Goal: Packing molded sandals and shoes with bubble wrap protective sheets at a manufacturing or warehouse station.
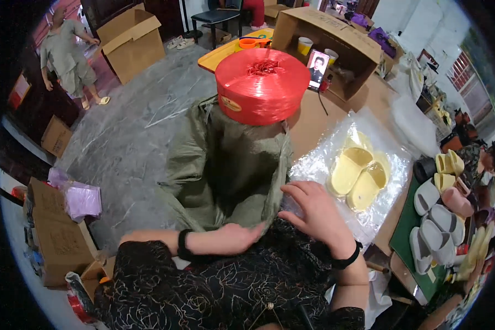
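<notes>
A dark green woven sack stands in front of me with its mouth held wide, its inside in shadow. My left hand is closed at the sack's near rim, its fingertips partly hidden by the fabric. Beside the right rim is my right hand, fingers and thumb apart, the fingertips at or close to the sack's edge. Past the sack's far rim sits a big roll of shiny red plastic twine. Right of my right hand, a pair of pale yellow clogs lies in a clear plastic bag on the brown tabletop.
A cardboard box on its side holds cups, with a phone propped by it. Grey slippers and other shoes crowd the right. Boxes stand on the grey floor at left, near a walking person. Lilac packets lie left.
</notes>
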Action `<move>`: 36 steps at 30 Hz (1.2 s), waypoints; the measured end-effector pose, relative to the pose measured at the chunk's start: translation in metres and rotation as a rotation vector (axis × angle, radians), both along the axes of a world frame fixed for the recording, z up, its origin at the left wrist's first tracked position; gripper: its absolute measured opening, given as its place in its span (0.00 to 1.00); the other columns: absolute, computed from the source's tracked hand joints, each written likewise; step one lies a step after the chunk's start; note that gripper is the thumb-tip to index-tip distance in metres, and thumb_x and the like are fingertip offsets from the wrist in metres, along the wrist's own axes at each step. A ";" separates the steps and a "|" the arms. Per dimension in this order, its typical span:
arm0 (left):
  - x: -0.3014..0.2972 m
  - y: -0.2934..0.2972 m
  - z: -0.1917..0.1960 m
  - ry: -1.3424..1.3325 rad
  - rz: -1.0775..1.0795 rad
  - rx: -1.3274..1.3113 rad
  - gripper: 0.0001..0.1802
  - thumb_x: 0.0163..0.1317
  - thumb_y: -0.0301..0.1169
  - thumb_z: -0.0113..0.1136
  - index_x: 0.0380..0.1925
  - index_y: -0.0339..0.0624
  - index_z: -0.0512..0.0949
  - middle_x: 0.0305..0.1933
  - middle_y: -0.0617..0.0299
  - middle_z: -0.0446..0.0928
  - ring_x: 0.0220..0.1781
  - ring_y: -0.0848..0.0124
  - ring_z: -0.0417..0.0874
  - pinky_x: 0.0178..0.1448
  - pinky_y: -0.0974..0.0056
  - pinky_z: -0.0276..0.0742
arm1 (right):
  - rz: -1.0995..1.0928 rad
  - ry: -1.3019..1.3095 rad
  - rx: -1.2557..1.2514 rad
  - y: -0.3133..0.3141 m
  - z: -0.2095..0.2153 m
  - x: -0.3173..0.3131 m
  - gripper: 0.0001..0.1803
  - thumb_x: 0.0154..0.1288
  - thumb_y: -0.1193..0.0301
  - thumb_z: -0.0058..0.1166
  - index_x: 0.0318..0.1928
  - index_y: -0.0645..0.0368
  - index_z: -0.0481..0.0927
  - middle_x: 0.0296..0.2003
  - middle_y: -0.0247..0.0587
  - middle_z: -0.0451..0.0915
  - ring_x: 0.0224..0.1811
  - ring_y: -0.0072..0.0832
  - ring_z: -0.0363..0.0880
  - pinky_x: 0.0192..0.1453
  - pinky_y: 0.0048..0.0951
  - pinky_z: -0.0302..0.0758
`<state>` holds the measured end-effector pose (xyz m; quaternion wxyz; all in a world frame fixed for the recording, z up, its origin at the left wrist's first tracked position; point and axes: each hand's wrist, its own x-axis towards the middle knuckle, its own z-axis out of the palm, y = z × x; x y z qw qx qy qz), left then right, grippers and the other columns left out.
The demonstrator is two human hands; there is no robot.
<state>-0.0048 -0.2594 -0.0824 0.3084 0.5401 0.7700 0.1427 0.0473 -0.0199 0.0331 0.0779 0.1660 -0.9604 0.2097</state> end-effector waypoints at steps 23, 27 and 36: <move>-0.084 0.133 0.100 -0.196 -0.065 0.520 0.22 0.63 0.37 0.63 0.53 0.37 0.79 0.47 0.49 0.83 0.47 0.56 0.85 0.51 0.57 0.80 | -0.020 -0.082 -0.188 0.017 -0.093 0.047 0.18 0.62 0.69 0.58 0.53 0.54 0.79 0.39 0.46 0.82 0.45 0.44 0.82 0.47 0.42 0.79; -0.075 0.225 0.085 0.070 0.073 0.629 0.24 0.61 0.40 0.66 0.52 0.34 0.80 0.48 0.48 0.83 0.47 0.57 0.85 0.52 0.57 0.81 | -0.686 0.278 -0.336 0.061 -0.044 0.067 0.19 0.62 0.71 0.62 0.54 0.57 0.78 0.42 0.44 0.82 0.41 0.36 0.82 0.38 0.38 0.79; -0.035 0.347 0.064 0.276 0.229 0.518 0.28 0.57 0.52 0.67 0.38 0.32 0.82 0.40 0.43 0.82 0.45 0.49 0.84 0.49 0.51 0.80 | -1.338 0.178 -0.712 0.217 -0.104 0.079 0.34 0.64 0.58 0.61 0.58 0.75 0.68 0.46 0.58 0.82 0.45 0.44 0.83 0.46 0.40 0.79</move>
